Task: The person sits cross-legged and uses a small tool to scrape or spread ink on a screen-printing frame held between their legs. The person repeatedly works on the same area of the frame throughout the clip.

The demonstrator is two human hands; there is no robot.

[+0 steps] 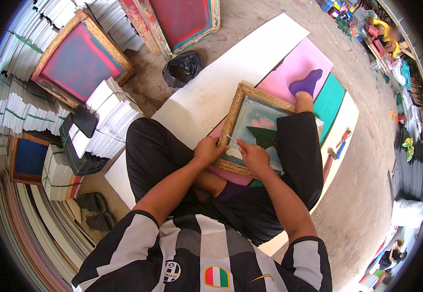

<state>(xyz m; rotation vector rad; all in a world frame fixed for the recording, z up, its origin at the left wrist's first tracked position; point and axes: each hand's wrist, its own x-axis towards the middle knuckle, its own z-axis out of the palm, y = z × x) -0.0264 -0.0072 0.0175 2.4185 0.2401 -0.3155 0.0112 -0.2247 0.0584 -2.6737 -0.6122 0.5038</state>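
A wood-edged screen frame [233,117] lies tilted across my crossed legs, with pale mesh, a pink printed patch [264,120] and a dark green pointed piece [260,136] inside it. My right hand [255,157] is closed over the mesh near the left rail, its fingers pinching a thin pale stick-like tool [232,139]. The tool's tip points at the frame's left rail. My left hand [207,151] is closed on the outer edge of that rail, thumb toward the tool. Its fingertips are partly hidden.
White, pink and green sheets [250,56] lie under me. Red-handled and blue-handled tools [342,144] rest at the right, beside a hammer [329,158]. A black bag [182,68], more screen frames [82,61] and paper stacks [110,109] stand left. Another person [389,36] sits far right.
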